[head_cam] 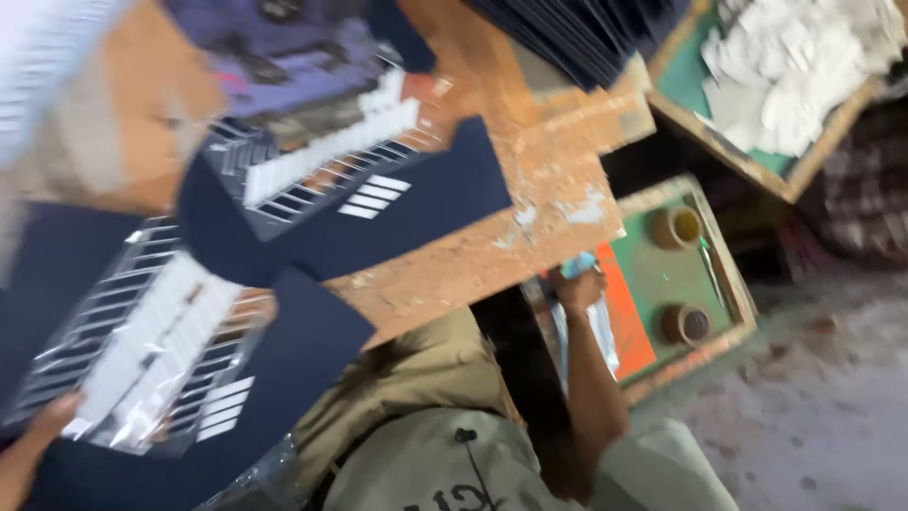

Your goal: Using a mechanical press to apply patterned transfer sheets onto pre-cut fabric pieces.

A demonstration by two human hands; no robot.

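Nearest the lens, at the lower left edge, the left hand (33, 440) pinches the near corner of a dark navy card sheet (142, 360) faced with a silvery foil panel cut into pale strips. Fingers are closed on that corner; the rest of the sheet fans up and away from the grip over the worktable (530, 218). It looks thin, light and floppy, the foil slick and easy to crease, so I judge a hold on the bare navy margin safer than on the foil. Just beyond the held sheet lies a second sheet (331, 180) of the same kind, flat on the scuffed orange-brown board.

Further right, below the table edge, the right hand (579, 289) is closed around a pale blue-white wrapped thing (591, 326); what it is cannot be told through the blur. Beside that hand a low wooden tray (728, 255) with a green and orange floor holds two small round pots (677, 227). Above it, well apart, a second wooden tray (757, 166) is heaped with white paper scraps (794, 66).
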